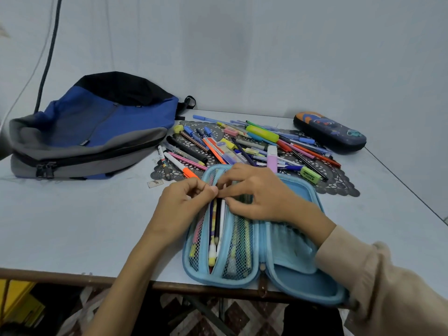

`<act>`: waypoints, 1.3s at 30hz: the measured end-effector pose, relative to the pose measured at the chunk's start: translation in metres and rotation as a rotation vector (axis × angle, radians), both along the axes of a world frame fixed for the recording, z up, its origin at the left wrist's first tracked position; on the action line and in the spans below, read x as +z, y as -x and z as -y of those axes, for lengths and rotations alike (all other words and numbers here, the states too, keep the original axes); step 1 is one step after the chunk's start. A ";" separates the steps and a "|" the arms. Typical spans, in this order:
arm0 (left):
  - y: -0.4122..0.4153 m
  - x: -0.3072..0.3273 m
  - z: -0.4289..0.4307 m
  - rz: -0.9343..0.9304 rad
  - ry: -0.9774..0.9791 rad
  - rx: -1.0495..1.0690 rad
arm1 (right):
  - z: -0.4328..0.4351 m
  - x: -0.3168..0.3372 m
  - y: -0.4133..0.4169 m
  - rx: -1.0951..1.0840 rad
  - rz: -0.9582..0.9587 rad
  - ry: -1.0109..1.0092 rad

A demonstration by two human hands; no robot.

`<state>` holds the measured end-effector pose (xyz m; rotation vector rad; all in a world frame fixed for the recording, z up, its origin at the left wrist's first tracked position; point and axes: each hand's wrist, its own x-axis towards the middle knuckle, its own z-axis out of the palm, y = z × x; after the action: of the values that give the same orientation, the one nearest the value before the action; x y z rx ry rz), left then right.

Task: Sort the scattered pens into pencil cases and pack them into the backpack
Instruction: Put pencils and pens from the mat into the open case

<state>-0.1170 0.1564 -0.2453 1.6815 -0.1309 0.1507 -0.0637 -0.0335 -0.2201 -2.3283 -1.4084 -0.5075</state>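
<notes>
A light blue pencil case [300,277] lies open at the table's near edge, with several pens [216,229] tucked between its mesh flaps. My left hand [184,204] and my right hand [257,192] meet over the case's far end, fingers curled and pinching the top ends of those pens. Beyond the case, a heap of scattered pens, markers and erasers [252,146] lies on a dark lace mat. A blue, grey and black backpack [92,129] lies zipped at the far left. A dark printed pencil case [329,132], closed, sits at the far right.
The white table [72,226] ends in a brown front edge just under the open case. A wall runs close behind the pens. A dark cable [47,59] hangs down the wall behind the backpack. A green eraser [310,175] lies near the open case's far right corner.
</notes>
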 end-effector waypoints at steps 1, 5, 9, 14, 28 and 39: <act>0.001 0.000 0.001 0.023 -0.014 0.009 | -0.001 0.000 0.000 0.001 0.004 0.010; 0.001 -0.002 0.003 0.068 -0.059 0.028 | -0.003 0.001 -0.001 0.005 -0.018 0.026; 0.002 -0.003 0.001 0.047 -0.045 0.020 | 0.000 0.003 -0.005 -0.005 -0.292 -0.074; 0.003 -0.003 0.000 0.005 0.055 0.014 | 0.023 0.023 -0.037 -0.349 -0.396 -0.432; 0.005 -0.004 -0.001 -0.063 0.199 -0.025 | 0.046 0.051 -0.077 -0.667 -0.437 -0.769; 0.007 -0.004 0.001 -0.049 0.193 0.012 | -0.026 0.027 0.009 -0.432 -0.632 -0.309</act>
<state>-0.1235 0.1557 -0.2489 1.4926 -0.0673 0.1267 -0.0727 -0.0074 -0.1931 -2.2404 -0.5044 -0.0634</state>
